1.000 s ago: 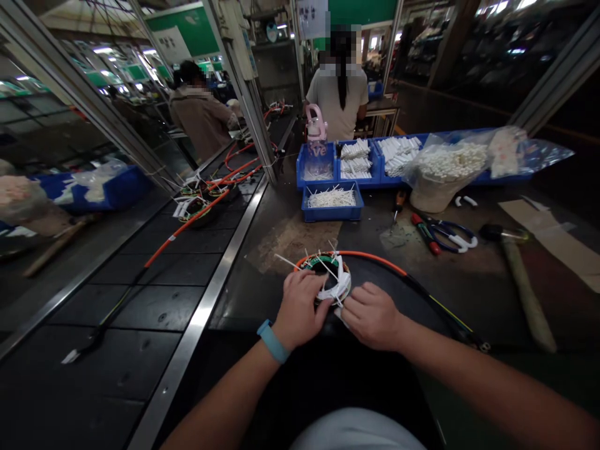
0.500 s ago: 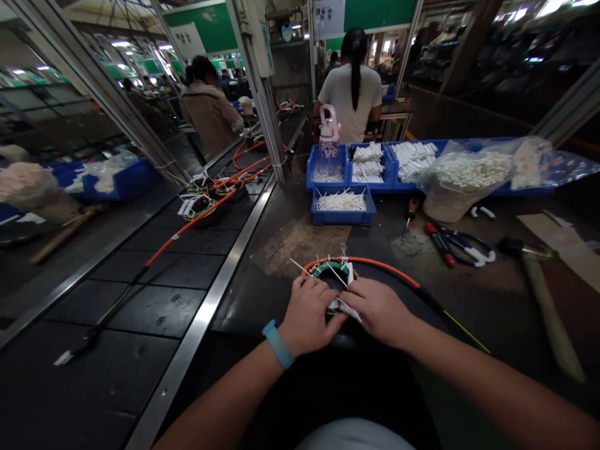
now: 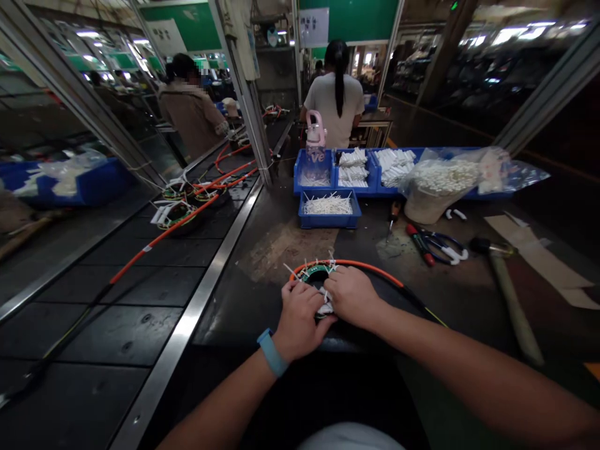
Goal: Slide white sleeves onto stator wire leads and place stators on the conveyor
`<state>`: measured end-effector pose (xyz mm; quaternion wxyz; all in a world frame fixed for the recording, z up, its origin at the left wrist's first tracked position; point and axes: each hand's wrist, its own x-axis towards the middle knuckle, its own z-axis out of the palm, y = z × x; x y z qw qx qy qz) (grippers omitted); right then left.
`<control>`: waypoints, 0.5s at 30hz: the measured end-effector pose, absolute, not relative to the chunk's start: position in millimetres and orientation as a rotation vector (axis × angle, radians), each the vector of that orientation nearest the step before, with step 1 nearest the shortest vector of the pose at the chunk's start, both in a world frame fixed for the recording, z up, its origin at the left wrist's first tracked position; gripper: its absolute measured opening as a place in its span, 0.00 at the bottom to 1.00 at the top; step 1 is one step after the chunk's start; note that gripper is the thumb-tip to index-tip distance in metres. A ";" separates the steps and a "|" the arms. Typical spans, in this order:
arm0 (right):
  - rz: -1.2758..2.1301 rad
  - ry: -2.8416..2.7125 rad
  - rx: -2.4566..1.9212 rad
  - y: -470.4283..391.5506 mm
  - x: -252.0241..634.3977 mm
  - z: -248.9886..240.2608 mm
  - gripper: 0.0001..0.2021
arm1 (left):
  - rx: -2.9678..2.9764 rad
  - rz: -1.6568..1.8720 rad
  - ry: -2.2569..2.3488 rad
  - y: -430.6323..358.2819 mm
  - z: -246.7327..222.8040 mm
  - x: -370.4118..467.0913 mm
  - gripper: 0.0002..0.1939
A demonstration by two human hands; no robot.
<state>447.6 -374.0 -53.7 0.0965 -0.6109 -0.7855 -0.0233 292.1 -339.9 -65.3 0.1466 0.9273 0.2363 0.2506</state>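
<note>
A ring-shaped motor stator (image 3: pixel 307 273) with a green inner edge lies on the bench in front of me, several white cable ties sticking up around its rim. An orange sleeved cable (image 3: pixel 375 269) curves along its far side and off to the right. My left hand (image 3: pixel 299 315), with a blue band at the wrist, is closed round the near left side of the ring. Over the right side my right hand (image 3: pixel 352 296) is curled, its fingertips pinched at a white cable tie (image 3: pixel 325 295). White sleeving shows between the hands; my fingers partly hide the near rim.
Beyond the ring stand a blue tray (image 3: pixel 328 219) of cable ties and blue bins (image 3: pixel 379 181) of white tubes. Rightward lie a screwdriver (image 3: pixel 394 215), pliers (image 3: pixel 445 247) and a hammer (image 3: pixel 513 300). More stators (image 3: pixel 175 215) sit on the conveyor (image 3: pixel 140 312); two people work beyond.
My right hand has moved up and inward over the ring, its fingers more curled. The white strip that slanted below the right hand no longer shows there. My left hand keeps its hold.
</note>
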 end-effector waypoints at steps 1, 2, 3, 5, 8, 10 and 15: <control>-0.045 -2.303 -1.823 -374.9 445.8 -52.7 0.06 | 2.680 0.714 0.698 -338.9 -64.0 292.1 0.14; -0.014 -2.260 -1.825 -376.8 445.0 -51.8 0.07 | 2.691 0.705 0.710 -337.0 -62.0 291.4 0.15; 0.042 -2.215 -1.798 -379.7 446.3 -51.2 0.07 | 2.702 0.683 0.702 -334.1 -59.4 289.9 0.15; 0.230 -2.119 -1.663 -388.3 458.8 -51.2 0.08 | 2.719 0.596 0.624 -326.4 -52.1 284.5 0.15; 0.392 -1.890 -1.559 -405.2 513.6 -55.4 0.11 | 2.700 0.419 0.476 -316.6 -39.7 273.9 0.11; 0.158 -1.631 -1.793 -416.9 570.7 -60.5 0.14 | 2.680 0.382 0.484 -314.7 -35.2 269.5 0.10; -0.031 -1.221 -2.556 -435.6 696.1 -73.3 0.23 | 2.648 0.391 0.525 -317.9 -39.2 270.8 0.07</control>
